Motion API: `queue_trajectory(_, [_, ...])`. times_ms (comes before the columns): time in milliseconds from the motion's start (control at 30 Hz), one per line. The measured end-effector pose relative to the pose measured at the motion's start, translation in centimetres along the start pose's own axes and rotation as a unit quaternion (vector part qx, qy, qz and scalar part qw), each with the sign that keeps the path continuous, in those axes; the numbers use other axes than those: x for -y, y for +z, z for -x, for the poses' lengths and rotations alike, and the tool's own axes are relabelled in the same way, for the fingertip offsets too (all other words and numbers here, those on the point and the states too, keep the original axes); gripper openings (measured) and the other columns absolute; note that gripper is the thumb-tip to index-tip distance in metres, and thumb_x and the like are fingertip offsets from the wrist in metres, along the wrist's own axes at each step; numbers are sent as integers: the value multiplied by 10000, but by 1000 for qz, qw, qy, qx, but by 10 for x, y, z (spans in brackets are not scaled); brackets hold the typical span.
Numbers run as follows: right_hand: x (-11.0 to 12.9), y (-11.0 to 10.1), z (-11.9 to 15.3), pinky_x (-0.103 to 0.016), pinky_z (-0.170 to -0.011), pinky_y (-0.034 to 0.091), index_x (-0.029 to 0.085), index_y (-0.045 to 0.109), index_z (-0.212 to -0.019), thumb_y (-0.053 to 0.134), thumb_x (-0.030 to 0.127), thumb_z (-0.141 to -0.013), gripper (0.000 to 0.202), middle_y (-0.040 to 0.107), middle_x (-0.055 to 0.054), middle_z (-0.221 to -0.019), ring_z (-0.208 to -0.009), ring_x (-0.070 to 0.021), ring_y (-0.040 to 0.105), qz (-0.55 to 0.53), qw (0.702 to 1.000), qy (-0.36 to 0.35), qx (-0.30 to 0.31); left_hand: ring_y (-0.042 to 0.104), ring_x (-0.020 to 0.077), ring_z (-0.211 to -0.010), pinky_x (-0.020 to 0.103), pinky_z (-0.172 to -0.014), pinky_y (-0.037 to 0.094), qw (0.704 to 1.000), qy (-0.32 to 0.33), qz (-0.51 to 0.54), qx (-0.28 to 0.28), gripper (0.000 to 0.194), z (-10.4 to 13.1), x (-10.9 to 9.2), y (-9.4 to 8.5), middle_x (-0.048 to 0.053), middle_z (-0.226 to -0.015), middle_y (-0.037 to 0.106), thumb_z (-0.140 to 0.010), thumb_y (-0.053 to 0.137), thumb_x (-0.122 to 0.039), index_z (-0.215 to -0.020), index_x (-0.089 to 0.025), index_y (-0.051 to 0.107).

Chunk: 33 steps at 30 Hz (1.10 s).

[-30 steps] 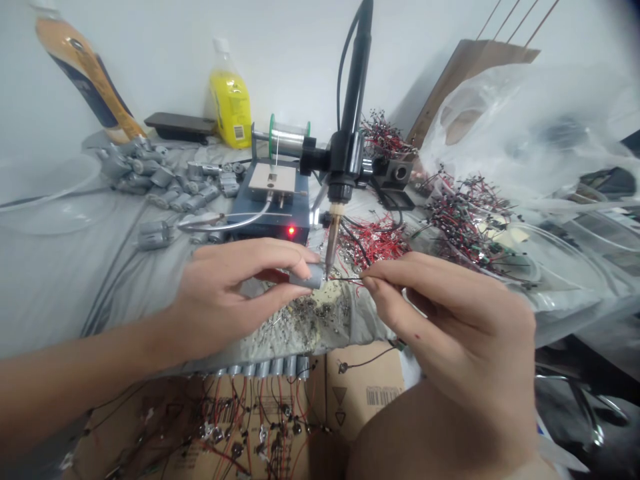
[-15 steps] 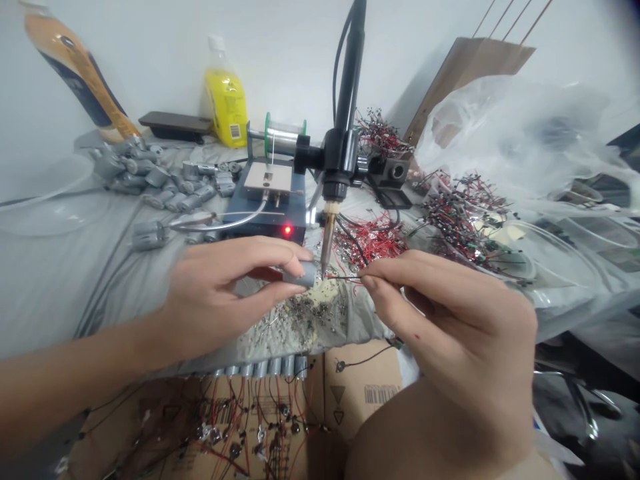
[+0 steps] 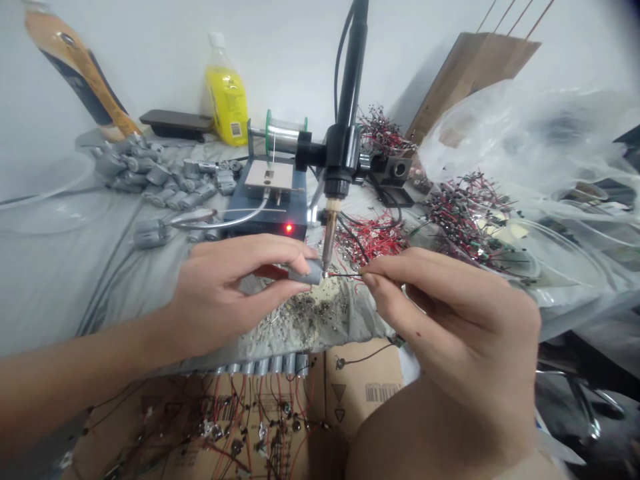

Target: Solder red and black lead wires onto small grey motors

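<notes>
A small grey cylindrical motor is pinched between the thumb and fingers of my left hand, its end facing right. Against that end rests the tip of a soldering iron, which a black clamp holds upright. From the right, my right hand pinches a thin dark wire whose far end meets the iron's tip beside the motor. Whether the wire is joined to the motor I cannot tell.
Behind my left hand stands a blue solder feeder with a solder spool. Grey motors are heaped at left. Red wires and dark wires lie at right. Below, wired motors line a cardboard box.
My left hand has moved the motor slightly right, so its end now meets the iron's tip. My right hand keeps its pinch on the wire, almost in place.
</notes>
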State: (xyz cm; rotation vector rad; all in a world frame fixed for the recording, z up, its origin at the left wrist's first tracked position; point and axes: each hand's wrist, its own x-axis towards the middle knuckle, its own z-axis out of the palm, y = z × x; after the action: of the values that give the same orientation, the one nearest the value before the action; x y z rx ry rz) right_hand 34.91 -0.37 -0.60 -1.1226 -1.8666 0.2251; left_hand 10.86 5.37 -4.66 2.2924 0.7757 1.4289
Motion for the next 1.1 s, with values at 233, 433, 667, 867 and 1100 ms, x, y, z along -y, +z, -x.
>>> queue_trajectory(233, [-1, 1, -1, -207, -611, 454, 266, 712, -954, 723, 152, -997, 122, 688, 69, -816, -701, -49, 598, 6, 1000, -4, 3, 808, 164, -908, 280, -744, 729, 1000, 0, 0, -2, 134, -1, 0, -1, -71, -1089, 823, -940, 795, -208, -1025, -301, 748])
queue_trajectory(433, [0, 0, -1, -209, -606, 445, 260, 707, -948, 713, 139, -999, 131, 673, 73, -810, -685, -42, 574, 2, 1000, 2, 10, 804, 160, -922, 276, -746, 730, 1000, 2, 2, -6, 130, 0, 1, 0, -72, -1090, 822, -938, 799, -217, -1023, -301, 749])
queue_trajectory(667, [0, -2, 0, -204, -618, 456, 264, 714, -963, 729, 123, -981, 143, 682, 70, -815, -706, -48, 594, 2, 1000, -7, 5, 808, 184, -881, 327, -692, 732, 1000, -2, 7, -9, 123, -1, -1, -1, -63, -1068, 827, -937, 795, -239, -1020, -319, 751])
queue_trajectory(867, [0, -1, 0, -196, -618, 446, 254, 718, -947, 723, 129, -984, 131, 676, 70, -803, -689, -40, 580, 7, 1000, -7, -1, 807, 185, -878, 332, -685, 728, 1000, -2, 3, -8, 112, -1, 0, -1, -68, -1075, 827, -938, 801, -263, -1018, -325, 752])
queue_trajectory(1100, [0, 1, -2, -205, -610, 457, 240, 722, -938, 735, 129, -973, 117, 694, 64, -810, -692, -47, 600, -4, 1000, -4, 4, 808, 190, -856, 355, -661, 721, 1000, -3, 3, -5, 128, -2, 0, -1, -79, -1074, 824, -942, 800, -280, -1038, -354, 758])
